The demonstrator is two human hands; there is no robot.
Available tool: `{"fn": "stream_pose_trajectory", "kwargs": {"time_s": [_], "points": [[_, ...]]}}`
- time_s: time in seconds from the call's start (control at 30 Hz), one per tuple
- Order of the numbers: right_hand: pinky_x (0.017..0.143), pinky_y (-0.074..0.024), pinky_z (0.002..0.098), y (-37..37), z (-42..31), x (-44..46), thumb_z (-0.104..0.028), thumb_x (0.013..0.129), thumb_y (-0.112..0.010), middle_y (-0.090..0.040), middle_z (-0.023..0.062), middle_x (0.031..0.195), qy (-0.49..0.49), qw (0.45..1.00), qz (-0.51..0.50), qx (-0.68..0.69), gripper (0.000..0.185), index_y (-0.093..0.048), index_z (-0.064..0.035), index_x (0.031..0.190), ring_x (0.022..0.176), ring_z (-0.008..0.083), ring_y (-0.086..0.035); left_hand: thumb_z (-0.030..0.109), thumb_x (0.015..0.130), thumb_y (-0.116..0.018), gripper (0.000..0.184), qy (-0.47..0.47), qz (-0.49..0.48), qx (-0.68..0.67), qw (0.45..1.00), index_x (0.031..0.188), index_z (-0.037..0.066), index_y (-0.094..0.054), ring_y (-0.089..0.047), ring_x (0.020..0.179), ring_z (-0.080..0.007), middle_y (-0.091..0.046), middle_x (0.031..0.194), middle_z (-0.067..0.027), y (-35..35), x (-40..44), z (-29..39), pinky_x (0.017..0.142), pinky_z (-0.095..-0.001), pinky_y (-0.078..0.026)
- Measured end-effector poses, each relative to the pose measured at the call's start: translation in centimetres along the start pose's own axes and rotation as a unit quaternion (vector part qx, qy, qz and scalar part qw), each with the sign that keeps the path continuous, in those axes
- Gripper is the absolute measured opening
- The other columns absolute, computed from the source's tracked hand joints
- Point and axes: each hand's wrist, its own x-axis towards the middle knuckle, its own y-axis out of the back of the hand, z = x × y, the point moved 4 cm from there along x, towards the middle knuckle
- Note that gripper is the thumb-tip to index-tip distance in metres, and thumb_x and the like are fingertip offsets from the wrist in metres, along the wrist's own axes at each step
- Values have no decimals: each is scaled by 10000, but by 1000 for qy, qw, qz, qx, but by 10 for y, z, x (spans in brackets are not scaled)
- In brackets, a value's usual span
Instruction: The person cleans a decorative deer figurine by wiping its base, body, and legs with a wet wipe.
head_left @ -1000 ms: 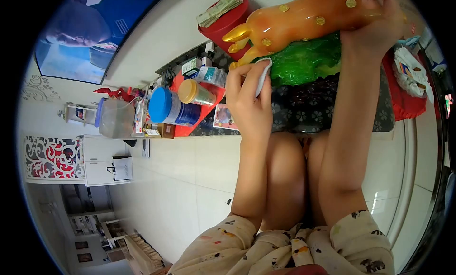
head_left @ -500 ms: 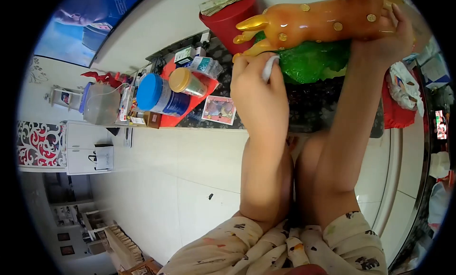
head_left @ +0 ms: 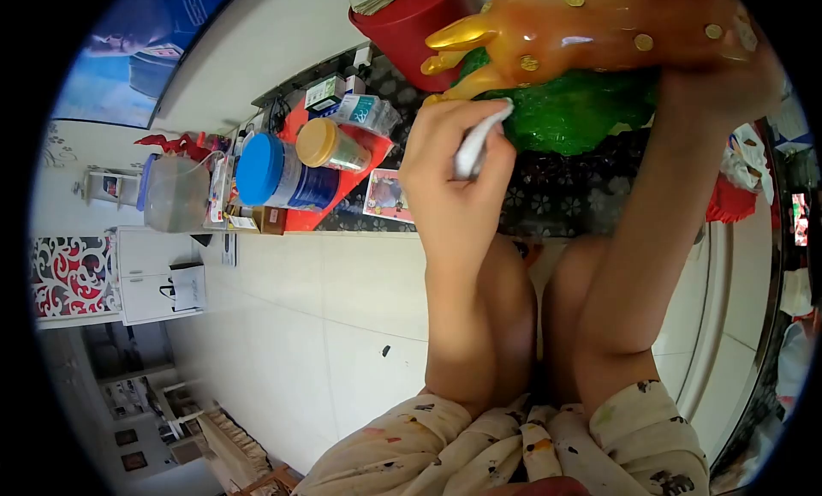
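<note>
A glossy orange animal figurine (head_left: pixel 599 33) with gold coin shapes and golden tips rests across a shiny green mass (head_left: pixel 565 110) at the top. My left hand (head_left: pixel 449 153) is closed around a white cloth or tissue wad (head_left: pixel 473 145), close to the figurine's golden end. At the figurine's far right end, my right hand (head_left: pixel 736 93) is blurred and wraps against its body; its fingers are mostly hidden. The dark floral tabletop (head_left: pixel 548 196) shows beneath.
A red bucket (head_left: pixel 398 33) with banknotes on it stands behind. To the left are a blue-lidded tub (head_left: pixel 265 170), a tan-lidded jar (head_left: pixel 325 145), small boxes (head_left: pixel 325 93) and a picture card (head_left: pixel 385 194). A white plastic bag (head_left: pixel 747 158) lies at right.
My left hand has turned, showing more of the white wad, and sits slightly lower. My right hand has shifted right along the figurine. The view has moved a little.
</note>
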Motion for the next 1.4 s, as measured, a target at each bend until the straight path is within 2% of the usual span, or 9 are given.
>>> {"fn": "stream_pose_trajectory", "kwargs": {"time_s": [0.07, 0.17, 0.33, 0.43, 0.73, 0.93, 1.07, 1.23, 1.4], "points": [[873, -574, 426, 4, 2, 3, -343, 965, -512, -717, 202, 1052, -20, 1000, 20, -5, 481, -614, 59, 1207, 919, 342, -703, -41, 849, -711, 185, 79, 49, -32, 995, 1027, 5, -735, -622, 793, -159, -696, 948, -93, 0, -5, -5, 701, -262, -487], [878, -575, 432, 1, 1, 0, -353, 964, -519, -712, 199, 1046, -33, 999, 9, 0, 491, -610, 58, 1215, 920, 344, -701, -32, 859, -718, 175, 139, 64, -65, 986, 1030, 7, -731, -638, 798, -156, -707, 956, -95, -3, -10, -3, 707, -259, -496], [870, -580, 436, -9, 0, -7, -345, 965, -528, -713, 197, 1052, 13, 999, -42, 14, 486, -610, 68, 1208, 927, 341, -704, -50, 856, -725, 197, -60, 54, 35, 996, 1042, 15, -732, -677, 840, -272, -708, 1008, -122, -12, -6, 2, 747, -328, -543], [866, -584, 439, -3, -1, -2, -333, 964, -536, -716, 198, 1063, -9, 1000, -4, -8, 476, -608, 70, 1207, 938, 340, -707, -48, 855, -733, 213, -126, 55, 98, 986, 1052, 32, -741, -659, 816, -260, -693, 1017, -104, -17, -6, 5, 707, -349, -531], [876, -580, 424, -5, -4, -4, -335, 960, -541, -715, 206, 1069, -5, 998, -47, 28, 479, -605, 74, 1201, 940, 346, -708, -5, 836, -733, 234, -122, -12, 209, 970, 1055, 75, -742, -643, 832, -273, -640, 970, -80, -16, -1, 17, 693, -381, -521], [885, -574, 425, 0, 1, -2, -364, 964, -524, -713, 212, 1067, 6, 999, -45, -11, 504, -609, 76, 1195, 925, 347, -702, -21, 830, -714, 227, -154, -64, 157, 973, 1034, 76, -731, -650, 861, -289, -643, 971, -86, -7, 4, 6, 712, -386, -528], [889, -574, 425, 0, 2, -1, -368, 965, -523, -713, 204, 1067, -17, 1000, 16, -13, 508, -614, 74, 1198, 928, 340, -703, -68, 858, -683, 184, -143, -9, 68, 987, 1008, 31, -723, -663, 884, -270, -678, 983, -105, -3, 2, -7, 768, -350, -530], [898, -576, 431, -6, 0, -7, -368, 967, -523, -716, 195, 1081, 6, 996, -91, 9, 512, -613, 72, 1213, 941, 336, -705, -98, 879, -680, 149, -130, 73, 26, 988, 997, -20, -727, -667, 921, -240, -709, 1006, -118, -7, -1, 11, 866, -320, -520], [907, -577, 445, -6, -1, -6, -361, 965, -527, -716, 194, 1082, 6, 998, -69, 10, 507, -611, 73, 1211, 948, 342, -706, -67, 867, -721, 220, -97, 23, 107, 989, 1050, 49, -760, -623, 855, -218, -639, 1011, -88, -16, -6, 7, 719, -326, -506]]}}
